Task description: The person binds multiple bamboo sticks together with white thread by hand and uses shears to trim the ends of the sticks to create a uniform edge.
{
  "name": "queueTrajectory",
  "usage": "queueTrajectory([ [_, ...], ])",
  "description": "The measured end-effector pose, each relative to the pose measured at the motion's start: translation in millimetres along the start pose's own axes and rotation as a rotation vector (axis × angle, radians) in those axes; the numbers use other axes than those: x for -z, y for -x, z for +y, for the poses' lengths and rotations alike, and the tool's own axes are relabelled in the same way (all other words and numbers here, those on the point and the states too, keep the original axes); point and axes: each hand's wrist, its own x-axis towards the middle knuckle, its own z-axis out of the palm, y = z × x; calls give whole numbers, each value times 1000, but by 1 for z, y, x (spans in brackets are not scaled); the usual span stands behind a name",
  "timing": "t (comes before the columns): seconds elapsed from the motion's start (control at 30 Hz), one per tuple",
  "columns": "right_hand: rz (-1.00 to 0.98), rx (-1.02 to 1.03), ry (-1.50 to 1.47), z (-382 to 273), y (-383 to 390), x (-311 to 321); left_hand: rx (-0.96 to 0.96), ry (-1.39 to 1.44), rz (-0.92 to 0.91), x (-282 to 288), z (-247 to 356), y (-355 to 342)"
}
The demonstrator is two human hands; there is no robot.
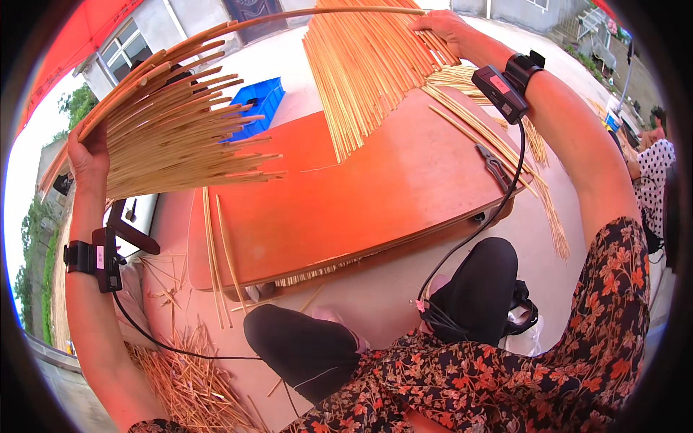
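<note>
Raised at the far left, my left hand (88, 157) is closed round the edge of a row of thin straw-coloured stalks (173, 141), whose uneven ends point right. My right hand (442, 32), up at the top right, is closed on the upper edge of a wide sheet of similar stalks (361, 76) laid side by side. This sheet hangs slanting over the far side of a low red-brown table (325, 209). One long curved stalk (310, 12) spans the top between both hands. Whether the two rows join is cut off at the frame's top.
Loose stalks (480, 137) and dark-handled pliers or cutters (494, 167) lie at the table's right. A blue crate (261, 105) stands beyond it. Stalk scraps (195, 379) heap on the floor at lower left. Cables run from both wrists. Another person (653, 169) sits at far right.
</note>
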Motion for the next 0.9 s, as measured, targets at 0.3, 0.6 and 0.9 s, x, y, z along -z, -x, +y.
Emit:
queueTrajectory([
  [0.3,-29,-641,-445,-25,-4,-4,-100,52,41,-9,-1,-15],
  [0.6,-81,-128,1,-8,14,3,-107,95,-46,-30,-8,-31],
  [0.9,-101,-223,8,2,17,27,-148,103,-42,-63,-32,-48],
])
